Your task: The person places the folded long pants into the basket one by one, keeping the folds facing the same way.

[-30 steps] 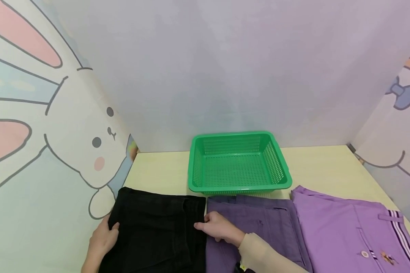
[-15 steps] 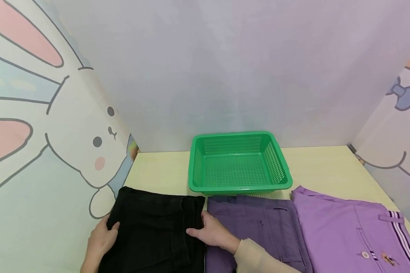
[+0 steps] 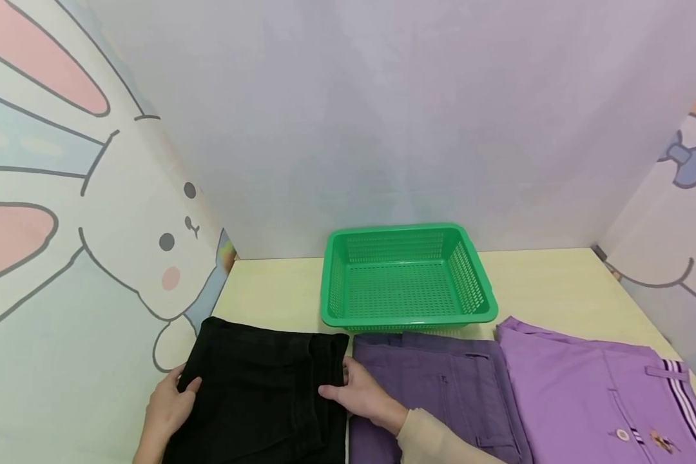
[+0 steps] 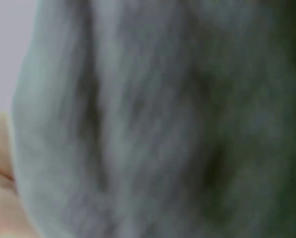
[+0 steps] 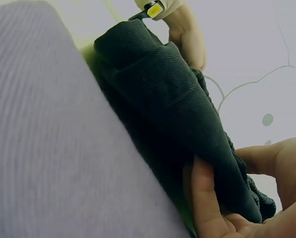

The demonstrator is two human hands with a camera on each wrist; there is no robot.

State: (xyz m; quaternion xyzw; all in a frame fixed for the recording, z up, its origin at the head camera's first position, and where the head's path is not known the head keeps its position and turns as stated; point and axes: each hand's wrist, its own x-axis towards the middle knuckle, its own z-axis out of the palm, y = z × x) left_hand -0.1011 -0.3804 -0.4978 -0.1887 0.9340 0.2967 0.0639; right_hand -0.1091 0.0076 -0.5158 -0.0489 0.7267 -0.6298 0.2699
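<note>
Folded black trousers [image 3: 255, 386] lie at the front left of the table in the head view. At their left edge my left hand [image 3: 168, 403] grips the cloth, thumb on top and fingers mostly hidden. My right hand [image 3: 365, 394] pinches the opposite edge. In the right wrist view, the right hand's fingers [image 5: 205, 191] reach under the black fold while its thumb lies on the other side. Dark cloth, blurred and close, fills most of the left wrist view, with a bit of the left hand [image 4: 1, 183] at its edge.
Folded dark purple trousers [image 3: 423, 367] lie right beside the black ones, partly under my right forearm. Farther right is a folded light purple garment [image 3: 562, 374] with a striped edge and a button. A green plastic basket [image 3: 408, 320] stands behind them on the pale table [image 3: 545, 277].
My right hand has shifted left, its thumb now farther onto the black trousers' right edge. The left hand has kept its grip and moved barely, slightly left. The basket stays in place.
</note>
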